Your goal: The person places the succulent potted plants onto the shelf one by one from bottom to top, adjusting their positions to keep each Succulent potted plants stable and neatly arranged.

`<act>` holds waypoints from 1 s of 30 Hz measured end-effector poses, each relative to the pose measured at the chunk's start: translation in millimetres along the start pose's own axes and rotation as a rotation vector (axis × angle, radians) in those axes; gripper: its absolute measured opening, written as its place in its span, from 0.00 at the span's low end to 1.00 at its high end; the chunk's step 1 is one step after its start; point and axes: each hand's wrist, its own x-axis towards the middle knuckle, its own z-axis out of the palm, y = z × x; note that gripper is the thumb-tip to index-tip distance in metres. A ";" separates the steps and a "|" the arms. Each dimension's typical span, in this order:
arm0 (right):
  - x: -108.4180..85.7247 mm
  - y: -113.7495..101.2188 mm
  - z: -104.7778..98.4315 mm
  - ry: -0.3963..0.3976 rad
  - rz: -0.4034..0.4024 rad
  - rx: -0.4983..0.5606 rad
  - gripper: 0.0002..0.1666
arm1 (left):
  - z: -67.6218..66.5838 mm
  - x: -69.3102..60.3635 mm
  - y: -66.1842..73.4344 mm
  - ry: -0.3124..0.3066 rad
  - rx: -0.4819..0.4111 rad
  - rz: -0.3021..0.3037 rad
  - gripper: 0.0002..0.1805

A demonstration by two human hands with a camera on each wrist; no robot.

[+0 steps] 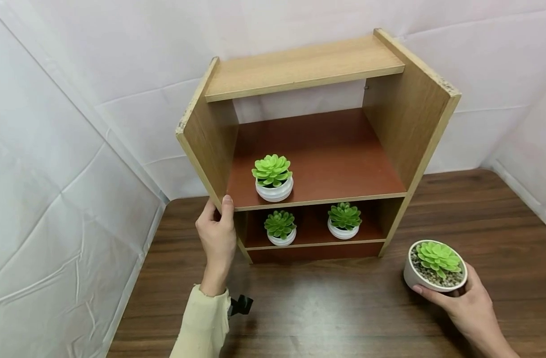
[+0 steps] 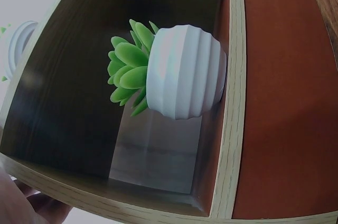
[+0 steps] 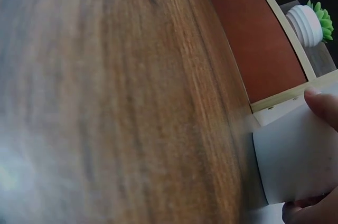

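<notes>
My left hand (image 1: 216, 238) grips the front edge of the left side panel of a small wooden shelf unit (image 1: 304, 69), its thumb on the inner face. At the right, my right hand (image 1: 471, 308) holds a white round pot with a green succulent (image 1: 437, 258) and gravel, fingers and thumb around its side. Whether that pot's base touches the table cannot be seen. One succulent in a ribbed white pot (image 1: 273, 179) stands on the upper red-brown shelf. Below it, a left succulent (image 1: 280, 228) and a right succulent (image 1: 344, 221) stand on the lower shelf.
The shelf unit stands on a dark wooden table (image 1: 317, 308), close to a white cloth backdrop (image 1: 98, 49). Its side panels rise above the top board (image 1: 299, 72). A black strap piece (image 1: 241, 305) sticks out at my left wrist.
</notes>
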 end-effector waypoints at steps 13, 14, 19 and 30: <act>1.4 0.8 1.8 0.008 -0.049 0.068 0.53 | 1.0 0.6 -14.3 0.001 0.001 -0.018 0.09; 1.4 1.0 1.6 0.008 -0.047 0.064 0.53 | 0.6 0.2 -8.4 0.000 -0.004 -0.018 0.09; 1.9 2.1 1.6 0.006 -0.043 0.057 0.52 | -0.6 -0.2 11.9 -0.004 -0.013 -0.012 0.09; 2.7 2.2 1.6 -0.002 -0.036 0.066 0.52 | -0.1 0.6 13.4 -0.004 -0.005 -0.021 0.09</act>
